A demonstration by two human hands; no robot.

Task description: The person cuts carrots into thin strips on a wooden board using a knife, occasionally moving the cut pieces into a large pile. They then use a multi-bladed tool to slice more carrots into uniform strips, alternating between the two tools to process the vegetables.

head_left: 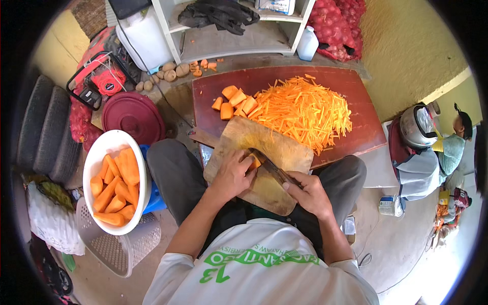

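Observation:
My right hand point(307, 192) is closed around the handle of a knife point(272, 166), whose dark blade points up and to the left. My left hand point(234, 173) presses a piece of carrot point(254, 162) against a worn wooden cutting board point(290, 152), its fingers bent beside the blade. The board lies across my lap, its far edge reaching the red tabletop point(363, 119). Just beyond it is a big heap of carrot strips point(307, 109). Several thick carrot chunks point(235, 99) sit at the heap's left.
At my left, a white basin point(145, 190) holds peeled carrots point(114, 185), above a grey plastic basket point(124, 259). Farther off are a maroon lid point(133, 117), potatoes point(175, 71), a shelf point(229, 44) and red net sacks point(335, 28). Two people are at the right, one near a metal pot point(418, 127).

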